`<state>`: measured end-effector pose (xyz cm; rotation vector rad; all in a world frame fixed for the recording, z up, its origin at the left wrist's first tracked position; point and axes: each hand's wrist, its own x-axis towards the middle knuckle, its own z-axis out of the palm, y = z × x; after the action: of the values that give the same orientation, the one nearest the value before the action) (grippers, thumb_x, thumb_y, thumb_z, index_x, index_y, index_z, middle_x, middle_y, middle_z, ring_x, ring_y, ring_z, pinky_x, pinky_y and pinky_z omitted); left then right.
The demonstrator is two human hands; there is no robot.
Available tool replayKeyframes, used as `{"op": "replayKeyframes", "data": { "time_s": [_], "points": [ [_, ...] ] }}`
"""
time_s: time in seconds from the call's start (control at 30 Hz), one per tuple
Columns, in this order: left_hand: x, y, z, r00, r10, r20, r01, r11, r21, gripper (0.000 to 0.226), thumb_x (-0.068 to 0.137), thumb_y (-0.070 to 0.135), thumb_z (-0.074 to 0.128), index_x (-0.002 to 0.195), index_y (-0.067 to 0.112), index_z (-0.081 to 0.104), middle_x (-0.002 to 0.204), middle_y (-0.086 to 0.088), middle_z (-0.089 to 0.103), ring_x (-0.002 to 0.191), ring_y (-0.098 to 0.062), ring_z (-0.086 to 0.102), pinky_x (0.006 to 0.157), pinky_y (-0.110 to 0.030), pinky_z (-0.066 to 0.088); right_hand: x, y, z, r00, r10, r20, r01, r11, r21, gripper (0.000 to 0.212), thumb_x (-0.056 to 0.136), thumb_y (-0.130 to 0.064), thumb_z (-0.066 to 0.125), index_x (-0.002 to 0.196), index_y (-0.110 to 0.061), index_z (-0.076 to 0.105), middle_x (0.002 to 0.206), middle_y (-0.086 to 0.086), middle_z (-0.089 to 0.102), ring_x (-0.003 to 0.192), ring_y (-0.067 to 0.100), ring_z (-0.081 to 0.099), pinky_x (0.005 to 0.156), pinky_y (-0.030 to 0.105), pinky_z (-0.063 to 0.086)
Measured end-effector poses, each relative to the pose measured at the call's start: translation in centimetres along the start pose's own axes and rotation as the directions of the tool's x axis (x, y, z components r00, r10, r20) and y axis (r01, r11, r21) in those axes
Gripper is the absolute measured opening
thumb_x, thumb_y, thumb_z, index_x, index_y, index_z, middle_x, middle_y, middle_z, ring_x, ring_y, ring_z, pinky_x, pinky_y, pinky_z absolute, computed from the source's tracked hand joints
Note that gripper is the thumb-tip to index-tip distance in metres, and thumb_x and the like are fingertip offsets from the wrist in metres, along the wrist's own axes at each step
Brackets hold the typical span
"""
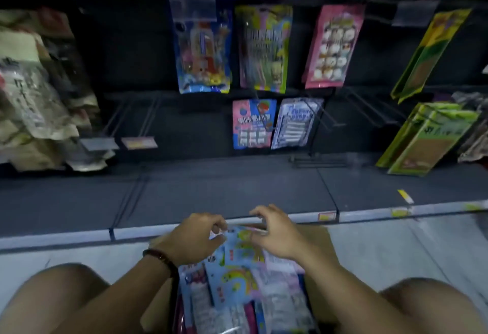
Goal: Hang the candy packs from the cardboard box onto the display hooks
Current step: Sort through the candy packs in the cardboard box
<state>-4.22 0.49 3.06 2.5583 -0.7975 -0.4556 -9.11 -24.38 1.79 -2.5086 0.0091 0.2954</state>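
Candy pack (244, 240) edge pinched by left hand (195, 241).

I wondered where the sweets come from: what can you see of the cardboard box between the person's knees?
The cardboard box is plain brown and open at the top, with one flap spread to the right. It stands on the pale floor between the knees, before the dark shelf base. It is crammed with candy packs, mostly light blue with yellow and pink print. The left hand pinches the topmost pack and the right hand hovers by it; neither grips the cardboard.
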Motion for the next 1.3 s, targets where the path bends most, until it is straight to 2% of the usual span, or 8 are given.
{"op": "replayKeyframes", "data": {
  "time_s": [0.07, 0.23, 0.47, 0.77, 0.9, 1.07, 1.17, 1.3],
  "points": [
    [-0.1, -0.9, 1.4, 0.995, -0.052, 0.084, 0.047, 0.997, 0.06, 0.028, 0.099, 0.046, 0.066, 0.123, 0.032, 0.067, 0.115, 0.007, 0.071, 0.102, -0.012, 0.069, 0.091, -0.031, 0.054, -0.2, 1.5, 2.8, 0.998, 0.04, 0.041, -0.038, 0.998, -0.041, 0.052, 0.087, -0.041, 0.079, 0.131, -0.02, 0.064, 0.128, 0.004, 0.063, 0.128, 0.025, 0.057, 0.094, 0.023, 0.04],
    [0.3, -3.1, 2.5, 0.969, -0.149, 0.198, 0.114, 0.977, 0.178, 0.049, 0.099, 0.047, 0.066, 0.143, 0.027, 0.056, 0.129, -0.003, 0.067, 0.119, -0.025, 0.063, 0.1, -0.036, 0.049, 1.0, 4.9, 6.1, 0.963, 0.215, 0.161, -0.18, 0.962, -0.205, 0.085, 0.082, -0.055, 0.078, 0.155, -0.029, 0.043, 0.146, 0.011, 0.045, 0.139, 0.036, 0.047, 0.118, 0.043, 0.039],
    [0.9, -2.7, 3.2, 0.857, -0.211, 0.471, 0.132, 0.972, 0.195, 0.052, 0.104, 0.051, 0.058, 0.149, 0.025, 0.052, 0.137, -0.01, 0.066, 0.108, -0.026, 0.063, 0.085, -0.03, 0.043, 1.9, 8.4, 9.3, 0.941, 0.304, 0.145, -0.263, 0.932, -0.25, 0.108, 0.083, -0.066, 0.076, 0.168, -0.03, 0.019, 0.167, 0.01, 0.031, 0.158, 0.033, 0.025, 0.127, 0.044, 0.028],
    [1.5, -2.8, 2.3, 0.816, -0.274, 0.509, 0.152, 0.951, 0.267, 0.06, 0.103, 0.056, 0.056, 0.154, 0.025, 0.05, 0.151, -0.002, 0.057, 0.132, -0.023, 0.057, 0.103, -0.032, 0.046, 3.0, 9.0, 11.2, 0.938, 0.26, 0.229, -0.162, 0.914, -0.373, 0.096, 0.098, -0.061, 0.063, 0.169, -0.024, 0.01, 0.172, 0.01, 0.023, 0.156, 0.033, 0.028, 0.121, 0.048, 0.037],
    [2.0, -2.0, 1.9, 0.819, -0.3, 0.488, 0.125, 0.925, 0.358, 0.062, 0.104, 0.058, 0.052, 0.151, 0.018, 0.052, 0.146, -0.006, 0.06, 0.129, -0.026, 0.059, 0.106, -0.039, 0.051, 3.4, 8.8, 11.2, 0.937, 0.273, 0.217, -0.155, 0.883, -0.443, 0.07, 0.104, -0.055, 0.054, 0.161, -0.022, 0.029, 0.147, 0.011, 0.055, 0.14, 0.031, 0.05, 0.111, 0.046, 0.045],
    [2.8, -1.8, 1.9, 0.863, -0.244, 0.442, 0.138, 0.956, 0.259, 0.067, 0.102, 0.061, 0.054, 0.156, 0.022, 0.045, 0.154, -0.004, 0.055, 0.134, -0.025, 0.056, 0.11, -0.038, 0.048, 3.0, 7.9, 11.3, 0.973, 0.215, 0.085, -0.126, 0.8, -0.587, 0.059, 0.103, -0.023, 0.055, 0.156, -0.013, 0.031, 0.14, 0.017, 0.056, 0.13, 0.037, 0.056, 0.098, 0.047, 0.055],
    [2.8, -1.7, 1.6, 0.828, -0.287, 0.481, 0.147, 0.94, 0.308, 0.075, 0.101, 0.06, 0.058, 0.161, 0.019, 0.039, 0.162, -0.005, 0.047, 0.143, -0.026, 0.05, 0.115, -0.036, 0.044, 3.1, 7.1, 9.1, 0.974, 0.213, -0.074, -0.222, 0.85, -0.478, 0.039, 0.105, -0.021, 0.048, 0.142, -0.014, 0.047, 0.136, 0.012, 0.064, 0.126, 0.036, 0.06, 0.097, 0.046, 0.054],
    [2.5, -3.1, 1.9, 0.79, -0.392, 0.471, 0.173, 0.88, 0.442, 0.065, 0.1, 0.062, 0.056, 0.145, 0.015, 0.058, 0.14, -0.007, 0.065, 0.121, -0.025, 0.064, 0.102, -0.037, 0.054, 2.8, 6.7, 5.8, 0.944, 0.276, -0.18, -0.314, 0.92, -0.237, 0.028, 0.103, -0.018, 0.055, 0.13, -0.012, 0.055, 0.125, 0.014, 0.07, 0.116, 0.038, 0.068, 0.08, 0.04, 0.051]
  ]
}}
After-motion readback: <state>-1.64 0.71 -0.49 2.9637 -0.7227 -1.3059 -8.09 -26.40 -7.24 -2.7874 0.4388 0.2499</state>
